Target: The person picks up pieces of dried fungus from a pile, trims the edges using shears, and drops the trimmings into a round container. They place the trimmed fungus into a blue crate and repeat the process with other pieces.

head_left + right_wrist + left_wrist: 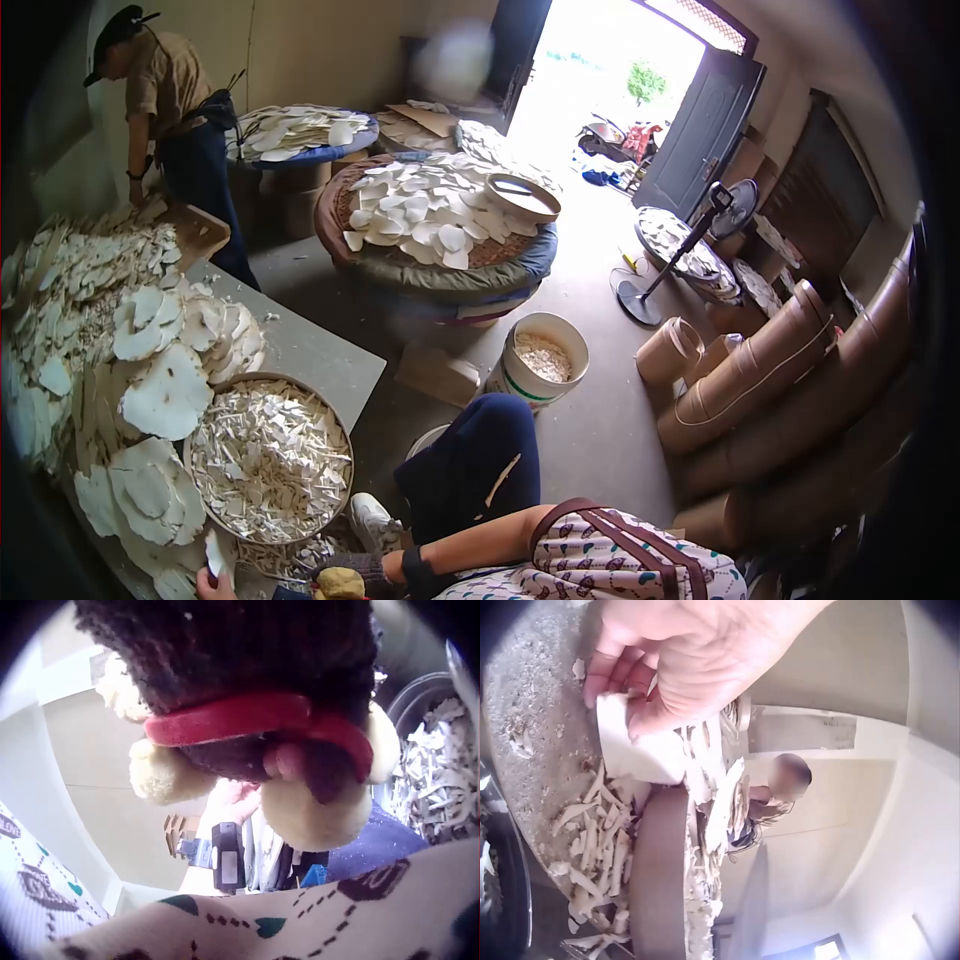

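Note:
My bare left hand (679, 664) pinches a thin white slice (641, 754) between thumb and fingers, close over the table beside the brown rim of a round tray (658, 877). The slice also shows at the bottom of the head view, above the left fingertips. My right hand (350, 577) is in a dark knitted glove with pale yellow finger covers. Its fingers curl round a curved red handle (225, 720); the rest of that tool is hidden. In the head view the round tray holds a heap of narrow white strips (270, 455).
Large white slices (165, 390) pile on the grey table (320, 350) at left. A person (175, 120) stands behind it. A white bucket (510, 380), a padded round basket (440, 280) of slices, a standing fan (655, 290) and brown cardboard drums (750, 370) stand around the floor.

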Demonstrator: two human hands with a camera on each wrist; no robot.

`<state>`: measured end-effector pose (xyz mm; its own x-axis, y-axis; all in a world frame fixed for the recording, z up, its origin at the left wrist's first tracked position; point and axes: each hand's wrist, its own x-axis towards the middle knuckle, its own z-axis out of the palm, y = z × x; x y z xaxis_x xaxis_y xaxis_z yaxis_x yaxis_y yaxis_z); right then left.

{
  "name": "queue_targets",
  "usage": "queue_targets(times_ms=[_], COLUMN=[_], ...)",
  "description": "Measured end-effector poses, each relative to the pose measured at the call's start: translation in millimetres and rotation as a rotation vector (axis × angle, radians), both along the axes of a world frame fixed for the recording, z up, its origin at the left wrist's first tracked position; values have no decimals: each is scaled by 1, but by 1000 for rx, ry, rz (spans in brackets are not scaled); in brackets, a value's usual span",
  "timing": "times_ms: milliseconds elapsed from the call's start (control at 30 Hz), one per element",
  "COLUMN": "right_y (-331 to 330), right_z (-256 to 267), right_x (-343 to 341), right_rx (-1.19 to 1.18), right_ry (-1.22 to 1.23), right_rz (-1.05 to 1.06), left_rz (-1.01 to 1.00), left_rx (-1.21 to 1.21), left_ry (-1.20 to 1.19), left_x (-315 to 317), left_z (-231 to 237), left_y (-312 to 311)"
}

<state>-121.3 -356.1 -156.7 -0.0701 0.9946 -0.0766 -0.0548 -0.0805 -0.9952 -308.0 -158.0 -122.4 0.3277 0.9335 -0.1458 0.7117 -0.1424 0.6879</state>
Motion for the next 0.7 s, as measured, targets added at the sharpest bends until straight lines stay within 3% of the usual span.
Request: queue_targets(times_ms=[100,133,200,233,300,333,433,500,700], right_y=[2,4,9,7,1,2,-1,-4,5], right_z=[-3,-5,-11,-9,-4,-2,0,2,-17], right_x=[-1,-1,0,0,3,9,14,12,6], right_rx=[23,34,-26,-3,46,15,-34,-54,12], right_ry=[-74,-118,-191,-73,164,1,14,103,234], right_rz=[-15,-18,-1,-75,-220,-168,-163,-202,-172], left_rz=[19,189,175,170,253,262,223,207,172], left_rx=[115,-182,-291,-345,-401,-432,-472,-528,-512], left_ry=[-251,-574,-698,-761,-779,-779,-786,-775,-749], left_x=[-10,-7,9,13,17,25,32,51,63], left_z=[14,20,60,73,72,81,81,103,109], left_y=[-16,-25,-52,-59,-65,-71,-77,-92,-101])
